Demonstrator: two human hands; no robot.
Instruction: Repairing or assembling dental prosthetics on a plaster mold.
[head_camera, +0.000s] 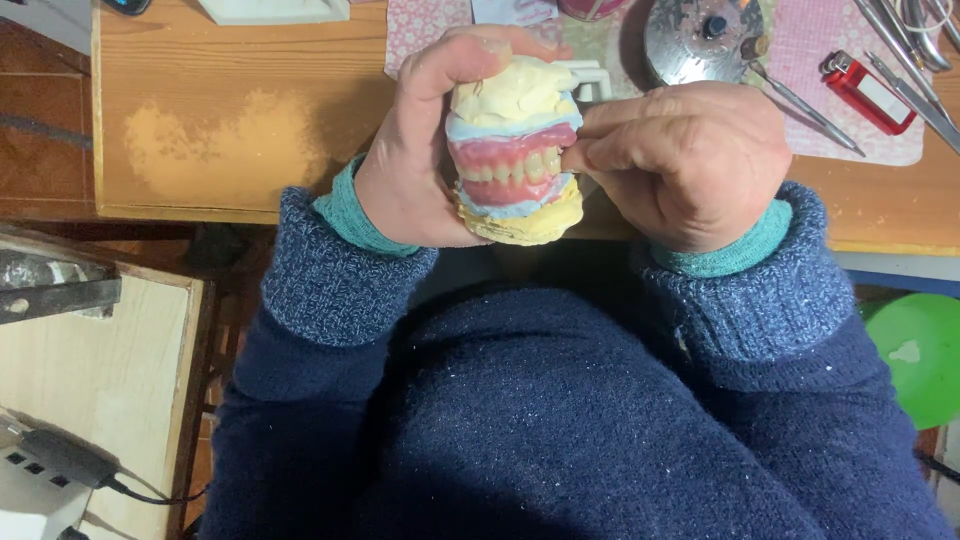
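**Denture model held in both hands over the counter edge**

Plaster and pink wax make up the denture model (515, 150), which is held upright between the two hands, just above the near edge of the wooden counter (220, 130) and in front of the dark blue sweater (560, 420). Pale yellow plaster blocks are seen at its top and bottom, with light blue bands next to them, pink gums and a row of pale teeth in the middle.

The model is gripped from the side by the left hand (415, 165): its thumb is curled over the top plaster block and the rest of its fingers are wrapped behind and under the model, so the hand is clamped on it. The right hand (690, 160) is pressed against the other side, its fingers drawn together with the tips touching the pink gum beside the teeth. Whether a small tool is pinched there cannot be told.

Further back on the counter, a round metal dish (700, 40) is set on a pink patterned cloth (830, 90). A red lighter (868, 92) lies on that cloth, with several metal hand tools (905, 60) beside it. A green round object (915, 350) is seen low at the right, and a pale wooden board (100, 370) at the left.
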